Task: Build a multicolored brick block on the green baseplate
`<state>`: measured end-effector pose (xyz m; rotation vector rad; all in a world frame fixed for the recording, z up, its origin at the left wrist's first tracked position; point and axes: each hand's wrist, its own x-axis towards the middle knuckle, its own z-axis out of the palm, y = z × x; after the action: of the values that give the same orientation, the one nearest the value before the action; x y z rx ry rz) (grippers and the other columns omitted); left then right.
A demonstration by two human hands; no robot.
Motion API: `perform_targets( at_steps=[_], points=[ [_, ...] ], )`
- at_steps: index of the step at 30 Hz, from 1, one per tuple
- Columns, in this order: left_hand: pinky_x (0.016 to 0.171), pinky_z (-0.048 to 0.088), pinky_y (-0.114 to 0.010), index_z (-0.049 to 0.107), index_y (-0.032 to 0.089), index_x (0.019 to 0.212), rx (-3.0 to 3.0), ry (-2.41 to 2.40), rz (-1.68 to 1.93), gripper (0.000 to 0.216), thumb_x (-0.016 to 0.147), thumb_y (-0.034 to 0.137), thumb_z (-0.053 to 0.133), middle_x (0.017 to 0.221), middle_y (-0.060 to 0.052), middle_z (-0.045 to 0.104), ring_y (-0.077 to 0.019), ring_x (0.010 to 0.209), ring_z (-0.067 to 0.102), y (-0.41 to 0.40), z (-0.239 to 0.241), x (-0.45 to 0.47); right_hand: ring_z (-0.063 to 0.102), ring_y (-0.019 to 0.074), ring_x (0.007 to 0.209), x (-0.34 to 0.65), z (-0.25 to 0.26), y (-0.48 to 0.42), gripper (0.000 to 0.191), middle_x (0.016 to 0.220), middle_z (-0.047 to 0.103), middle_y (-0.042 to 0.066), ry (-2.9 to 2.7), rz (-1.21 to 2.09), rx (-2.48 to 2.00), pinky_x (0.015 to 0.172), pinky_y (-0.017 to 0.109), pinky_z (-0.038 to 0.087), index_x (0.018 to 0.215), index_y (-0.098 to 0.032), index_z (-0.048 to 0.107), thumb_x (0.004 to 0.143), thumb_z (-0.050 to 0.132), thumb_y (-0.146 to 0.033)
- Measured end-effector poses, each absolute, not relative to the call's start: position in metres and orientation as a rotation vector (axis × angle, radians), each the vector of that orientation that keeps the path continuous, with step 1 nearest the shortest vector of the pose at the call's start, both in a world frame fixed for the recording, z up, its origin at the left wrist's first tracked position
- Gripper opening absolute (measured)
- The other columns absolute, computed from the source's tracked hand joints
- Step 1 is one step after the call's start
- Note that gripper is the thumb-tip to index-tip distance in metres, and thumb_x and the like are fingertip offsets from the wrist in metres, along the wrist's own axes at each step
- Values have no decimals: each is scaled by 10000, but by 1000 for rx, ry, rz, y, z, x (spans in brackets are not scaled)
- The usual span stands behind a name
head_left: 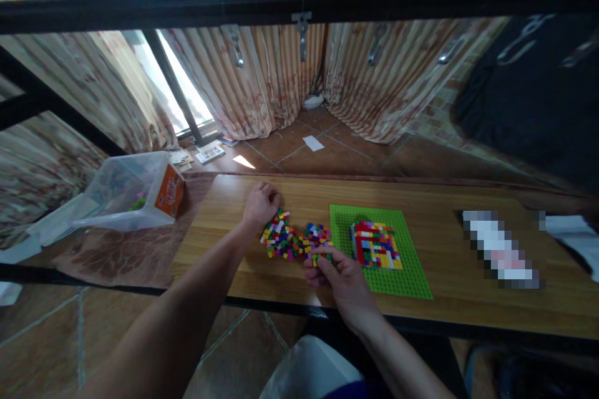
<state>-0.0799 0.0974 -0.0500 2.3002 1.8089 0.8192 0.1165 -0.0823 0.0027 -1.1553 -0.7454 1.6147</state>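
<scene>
My left hand (262, 204) rests on the table at the far left edge of a loose pile of small coloured toy bricks (282, 237). Its fingers are curled in, and whatever may be in them is hidden. A second heap of bricks (317, 235) lies just to the right. In front of that heap, my right hand (345, 283) pinches a small toy brick (321, 259), green and yellow in colour, between thumb and fingers. To its right lies a green baseplate (407, 271) bearing a blocky, multicoloured brick build (377, 244).
The wooden table (468, 308) has a blurred-out object (500, 249) and white paper (568, 237) on its right. A clear plastic bin (135, 190) stands left of the table. A black metal bar with clips (302, 37) crosses above, before striped curtains (271, 87).
</scene>
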Motion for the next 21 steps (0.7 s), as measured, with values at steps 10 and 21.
perform_targets(
  at_steps=[10,21],
  points=[
    [858,494,-320,620,207,856,2283,1799,812,95,811,205,536,933,-61,612,-207,932,594,98,-49,-80,601,118,500,106,-9,-60,349,656,648,-12,-772,1395,-1224,479,250,509,886,-194,625,710,680,-490],
    [860,489,-325,616,202,855,2279,1811,810,92,811,194,536,926,-59,611,-202,915,589,97,-49,-78,596,109,435,96,-17,-30,271,588,632,-31,-826,1498,-1361,406,220,505,906,-181,624,708,641,-365]
  ],
)
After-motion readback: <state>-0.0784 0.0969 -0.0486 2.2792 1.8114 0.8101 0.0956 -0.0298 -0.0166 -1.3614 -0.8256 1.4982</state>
